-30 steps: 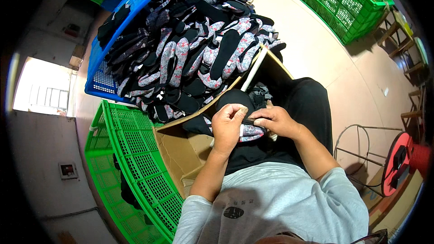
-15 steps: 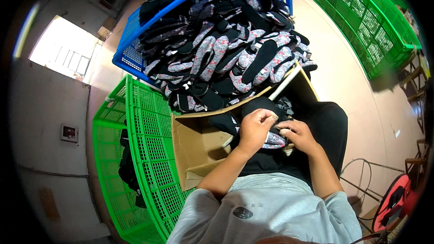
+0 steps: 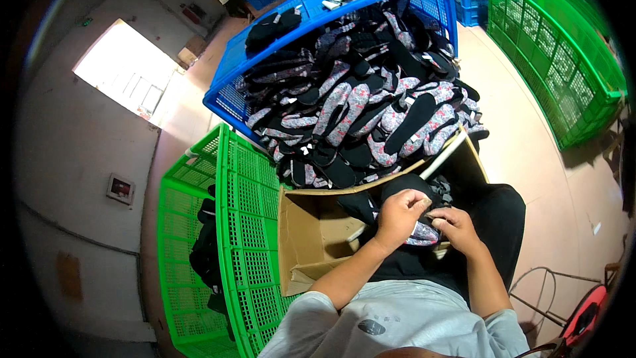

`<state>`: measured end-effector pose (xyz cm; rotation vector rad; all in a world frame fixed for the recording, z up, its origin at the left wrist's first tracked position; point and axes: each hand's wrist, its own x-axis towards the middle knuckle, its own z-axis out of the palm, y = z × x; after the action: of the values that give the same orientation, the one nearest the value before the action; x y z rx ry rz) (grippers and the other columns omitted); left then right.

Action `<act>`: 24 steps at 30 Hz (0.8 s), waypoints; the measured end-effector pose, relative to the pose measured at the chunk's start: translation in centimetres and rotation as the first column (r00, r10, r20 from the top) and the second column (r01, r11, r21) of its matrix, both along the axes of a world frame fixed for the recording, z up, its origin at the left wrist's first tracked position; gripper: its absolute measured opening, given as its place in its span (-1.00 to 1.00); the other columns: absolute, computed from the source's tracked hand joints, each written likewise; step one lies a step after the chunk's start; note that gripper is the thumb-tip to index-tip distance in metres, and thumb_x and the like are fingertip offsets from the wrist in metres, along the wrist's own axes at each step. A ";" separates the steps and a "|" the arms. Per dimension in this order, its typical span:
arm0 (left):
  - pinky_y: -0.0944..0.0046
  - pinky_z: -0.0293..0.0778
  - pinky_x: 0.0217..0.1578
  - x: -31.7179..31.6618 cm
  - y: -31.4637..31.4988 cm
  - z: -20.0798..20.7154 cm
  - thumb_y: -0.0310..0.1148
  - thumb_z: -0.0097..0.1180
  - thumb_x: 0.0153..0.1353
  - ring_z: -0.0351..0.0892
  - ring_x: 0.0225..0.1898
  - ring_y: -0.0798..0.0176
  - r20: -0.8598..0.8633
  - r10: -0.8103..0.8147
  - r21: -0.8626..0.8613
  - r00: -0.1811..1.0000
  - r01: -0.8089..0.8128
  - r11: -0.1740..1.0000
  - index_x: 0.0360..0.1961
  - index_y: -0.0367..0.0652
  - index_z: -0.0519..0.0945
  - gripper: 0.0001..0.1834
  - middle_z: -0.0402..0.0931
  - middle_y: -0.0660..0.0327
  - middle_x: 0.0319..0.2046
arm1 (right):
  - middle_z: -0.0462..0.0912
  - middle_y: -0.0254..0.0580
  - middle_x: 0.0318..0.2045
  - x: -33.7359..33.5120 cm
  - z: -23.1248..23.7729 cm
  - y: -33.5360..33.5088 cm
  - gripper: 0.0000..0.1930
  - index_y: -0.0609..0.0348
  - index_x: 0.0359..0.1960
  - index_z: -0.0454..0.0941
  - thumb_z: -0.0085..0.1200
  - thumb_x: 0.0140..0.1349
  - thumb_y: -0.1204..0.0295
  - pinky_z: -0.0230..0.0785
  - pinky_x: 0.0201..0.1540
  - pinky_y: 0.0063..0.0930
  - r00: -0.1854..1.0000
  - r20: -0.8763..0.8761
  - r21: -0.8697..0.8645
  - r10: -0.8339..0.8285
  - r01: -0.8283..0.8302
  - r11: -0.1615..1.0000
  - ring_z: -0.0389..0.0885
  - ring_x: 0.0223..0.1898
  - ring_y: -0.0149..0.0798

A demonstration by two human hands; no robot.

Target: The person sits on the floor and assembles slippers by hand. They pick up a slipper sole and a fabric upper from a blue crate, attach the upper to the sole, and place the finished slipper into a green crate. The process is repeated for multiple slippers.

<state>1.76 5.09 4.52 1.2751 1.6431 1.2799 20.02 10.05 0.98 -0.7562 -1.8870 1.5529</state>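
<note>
In front of my body a slipper [image 3: 422, 233] with grey-and-pink patterned fabric and black parts lies between my hands. My left hand [image 3: 399, 220] is closed on it from the left, thumb and fingertips pinched at its upper edge. From the right, my right hand [image 3: 457, 229] pinches at the same slipper, its fingertips close to the left thumb. What exactly the fingertips grip is too small to see. Under my hands, an open cardboard box [image 3: 311, 268] and my black-clad leg [image 3: 507, 225] show. A rounded black piece [image 3: 401, 185] sits just beyond my left hand.
Ahead, a blue crate [image 3: 228, 69] tipped toward me spills a large heap of slippers [image 3: 344, 106]. A green crate [image 3: 248, 225] with black items stands to my left. Another green crate [image 3: 540, 46] is at the far right. A white pole [image 3: 445, 154] crosses the box's edge.
The whole view has shifted, so everything appears lower and farther right. My hands keep nearly the same pinching pose on the slipper.
</note>
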 end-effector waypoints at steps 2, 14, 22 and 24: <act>0.44 0.40 -0.41 0.0 0.0 -0.1 -0.47 0.26 0.20 0.46 -0.44 0.53 0.010 0.004 0.007 1.000 -0.004 1.000 -0.36 -0.34 0.63 -0.88 0.59 0.30 -0.48 | 0.70 -0.18 -0.25 0.0 -0.4 -0.1 -0.79 0.25 -0.14 0.65 0.13 0.24 0.45 0.45 -0.11 -0.47 1.000 -0.022 -0.011 -0.005 0.005 1.000 0.65 -0.21 -0.32; 0.40 0.40 -0.41 0.1 -0.2 -0.3 -0.43 0.24 0.21 0.45 -0.44 0.48 -0.030 0.011 -0.005 0.999 -0.011 1.000 -0.34 -0.32 0.63 -0.87 0.58 0.28 -0.47 | 0.71 -0.22 -0.25 -0.1 -0.7 -0.3 -0.80 0.27 -0.15 0.65 0.15 0.23 0.48 0.45 -0.11 -0.49 0.998 -0.065 -0.019 -0.021 0.020 1.000 0.64 -0.22 -0.36; 0.36 0.42 -0.39 0.0 -0.1 -0.1 -0.40 0.23 0.21 0.49 -0.45 0.43 -0.101 0.001 0.008 0.995 0.000 1.000 -0.35 -0.32 0.63 -0.84 0.60 0.23 -0.46 | 0.71 -0.23 -0.26 -0.1 -1.3 -0.3 -0.79 0.27 -0.13 0.65 0.16 0.23 0.47 0.44 -0.11 -0.50 0.997 -0.078 -0.028 -0.025 0.023 0.999 0.63 -0.23 -0.39; 0.35 0.43 -0.39 0.0 -0.1 -0.1 -0.41 0.23 0.21 0.51 -0.44 0.42 -0.103 0.006 0.012 0.995 -0.005 1.000 -0.35 -0.33 0.63 -0.84 0.61 0.22 -0.45 | 0.71 -0.23 -0.26 -0.2 -1.3 -0.3 -0.79 0.27 -0.14 0.65 0.16 0.23 0.47 0.45 -0.11 -0.50 0.995 -0.094 -0.048 -0.027 0.023 0.999 0.63 -0.23 -0.39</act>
<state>1.80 4.99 4.38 1.3647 1.7137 1.2469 19.84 9.73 -0.35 -0.7108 -1.7721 1.5940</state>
